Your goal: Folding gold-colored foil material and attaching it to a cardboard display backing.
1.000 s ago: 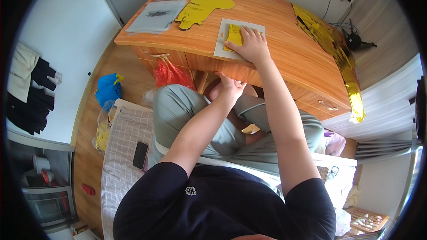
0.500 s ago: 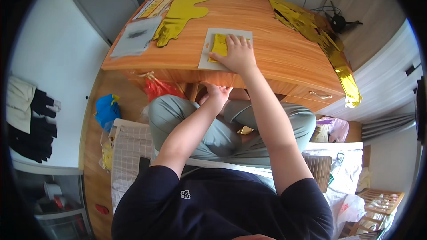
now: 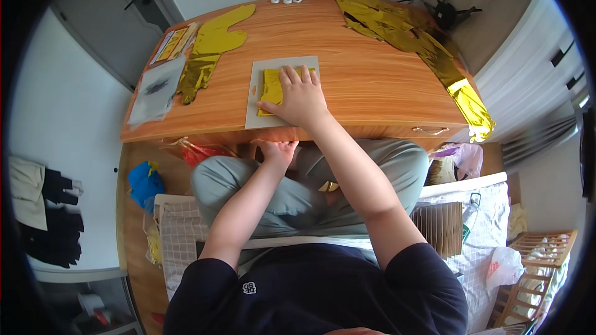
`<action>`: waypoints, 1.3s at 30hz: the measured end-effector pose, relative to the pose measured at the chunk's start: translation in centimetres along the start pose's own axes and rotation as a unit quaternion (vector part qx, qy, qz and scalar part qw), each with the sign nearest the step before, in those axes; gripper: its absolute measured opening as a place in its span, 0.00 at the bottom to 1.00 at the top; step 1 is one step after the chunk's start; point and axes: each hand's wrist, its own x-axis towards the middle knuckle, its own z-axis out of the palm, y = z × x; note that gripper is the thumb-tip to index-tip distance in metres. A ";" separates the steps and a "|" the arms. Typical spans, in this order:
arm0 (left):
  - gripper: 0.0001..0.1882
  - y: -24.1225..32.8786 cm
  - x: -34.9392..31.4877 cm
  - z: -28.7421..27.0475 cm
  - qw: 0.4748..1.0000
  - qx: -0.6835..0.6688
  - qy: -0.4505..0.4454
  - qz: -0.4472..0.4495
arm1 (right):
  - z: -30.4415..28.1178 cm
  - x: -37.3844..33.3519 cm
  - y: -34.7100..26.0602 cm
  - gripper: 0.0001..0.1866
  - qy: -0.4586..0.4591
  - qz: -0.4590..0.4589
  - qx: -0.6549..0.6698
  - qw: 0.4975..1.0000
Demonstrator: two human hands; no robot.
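Observation:
My right hand [image 3: 299, 98] lies flat with its fingers spread, pressing on a folded piece of shiny gold foil [image 3: 271, 84]. Under the foil is a flat grey card [image 3: 252, 115] near the table's front edge; the hand covers the foil's right part. Just below that edge, my left hand [image 3: 277, 149] is palm up with thumb and fingers apart, against or close to the table's underside. Nothing shows in it, though its fingertips are partly hidden by the edge.
On the wooden table [image 3: 366, 87], a gold foil shape [image 3: 214, 40] lies left beside clear plastic sleeves [image 3: 155, 90]. More crumpled gold foil [image 3: 410, 34] runs down the right side. Small white rolls [image 3: 287, 0] sit at the back. Cardboard pieces [image 3: 437, 228] stand beside my right leg.
The whole view has shifted, so the table appears lower and further left. My right hand stays flat on the foil, and my left hand stays beneath the table edge.

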 end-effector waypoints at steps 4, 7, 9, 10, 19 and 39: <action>0.55 -0.7 -0.6 0.9 0.998 -0.021 0.051 0.016 | -0.2 -0.1 1.8 0.59 0.001 0.003 0.007 1.000; 0.51 -1.3 -1.9 1.6 0.998 0.004 0.057 0.007 | -0.2 -0.5 3.6 0.59 0.007 0.013 0.013 1.000; 0.51 -0.2 -1.4 0.3 0.999 0.004 0.034 -0.006 | -0.8 -0.5 3.7 0.58 0.017 0.021 0.017 0.999; 0.51 0.4 -1.0 -0.5 1.000 0.007 0.029 0.003 | -0.9 -0.4 3.4 0.58 0.018 0.011 0.017 1.000; 0.22 5.4 -10.7 0.5 0.945 0.275 0.085 -0.157 | -0.7 -0.9 4.2 0.57 0.024 0.013 0.027 0.999; 0.53 60.0 -3.9 1.3 0.701 0.666 0.144 0.211 | -1.4 -1.0 3.7 0.58 -0.004 0.015 0.008 1.000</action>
